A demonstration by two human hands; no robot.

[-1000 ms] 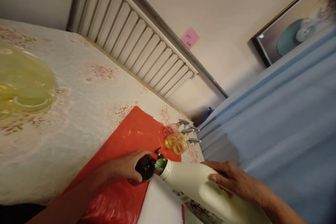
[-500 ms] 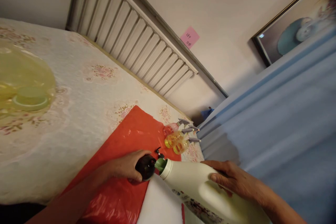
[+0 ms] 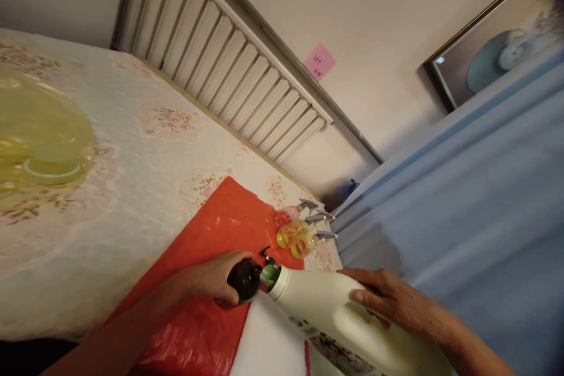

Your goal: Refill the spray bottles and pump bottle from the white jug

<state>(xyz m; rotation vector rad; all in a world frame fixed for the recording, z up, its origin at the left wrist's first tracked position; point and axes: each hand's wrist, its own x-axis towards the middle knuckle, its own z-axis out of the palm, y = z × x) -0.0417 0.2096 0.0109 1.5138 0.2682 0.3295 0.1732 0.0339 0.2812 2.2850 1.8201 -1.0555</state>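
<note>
1. White plastic jug (image 3: 339, 317), large, tipped on its side, green-rimmed mouth (image 3: 269, 275) touching the top of a dark brown bottle (image 3: 245, 280).
2. Right hand (image 3: 399, 302) lying over the upper rear of the jug, fingers spread a little and curled down onto its body, gripping it.
3. Left hand (image 3: 211, 279) wrapped round the dark brown bottle from the left, fingers closed on its side, thumb on top.
4. Black pump part (image 3: 266, 255) just behind the bottle's top, near the jug's mouth.
5. Dark brown bottle standing on a red plastic sheet (image 3: 211, 235) spread over the near right part of the table (image 3: 132, 188); table covered with a pale flowered cloth.
6. Three small spray bottles (image 3: 296, 230) with grey triggers at the far corner of the red sheet, close together, holding pink and yellow liquid, well apart from both hands.
7. Yellow translucent container (image 3: 42, 141) at the left edge, blurred.
8. White slatted radiator (image 3: 229, 64) along the wall behind, pink note (image 3: 319, 61) stuck above it, blue fabric (image 3: 462, 200) on the right.
</note>
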